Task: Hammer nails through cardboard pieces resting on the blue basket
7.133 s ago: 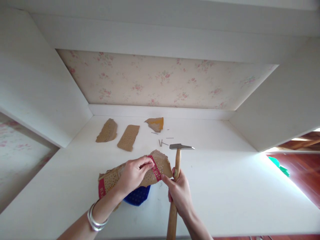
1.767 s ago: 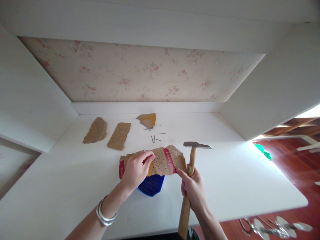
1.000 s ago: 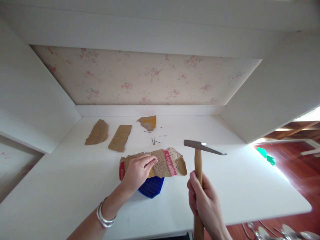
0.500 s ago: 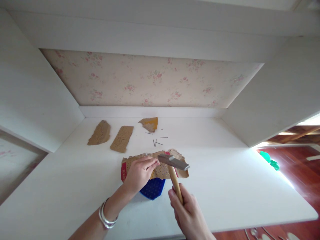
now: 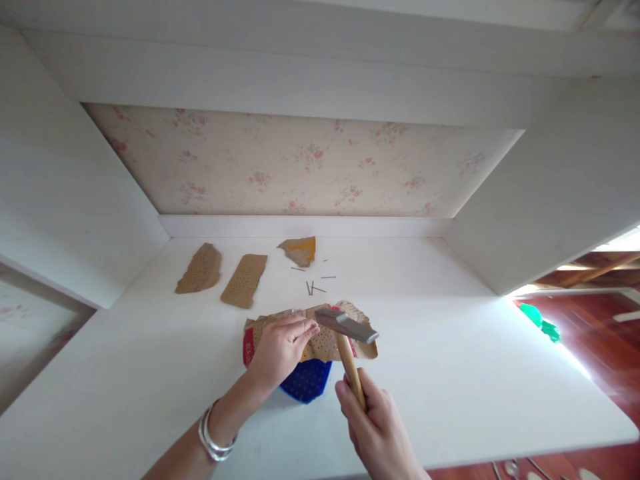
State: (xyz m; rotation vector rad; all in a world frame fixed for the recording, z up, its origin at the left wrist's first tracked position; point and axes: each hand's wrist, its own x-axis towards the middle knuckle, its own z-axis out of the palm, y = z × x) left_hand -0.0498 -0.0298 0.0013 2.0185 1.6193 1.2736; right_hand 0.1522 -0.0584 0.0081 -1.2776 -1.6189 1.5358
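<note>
My right hand [image 5: 375, 420] is wrapped round the wooden handle of a hammer [image 5: 349, 326]. The grey metal head hovers over a torn piece of brown cardboard [image 5: 327, 347], its left end by my left fingertips. Those fingers are pinched together; whatever lies between them is hidden. My left hand [image 5: 281, 348] rests over the left part of the cardboard, which is full of small holes and has red printed strips. Beneath it, a dark blue object [image 5: 306, 383] with a dotted surface sticks out at the front.
Several loose nails [image 5: 313, 288] lie behind the cardboard. Further back are a perforated cardboard strip [image 5: 245, 280], another holed piece [image 5: 200, 270] and a scrap with an orange patch [image 5: 300, 251]. White side panels [image 5: 565, 173] enclose the white surface [image 5: 440, 380].
Hands, hammer and cardboard keep almost the same positions. The whole view has shifted very slightly.
</note>
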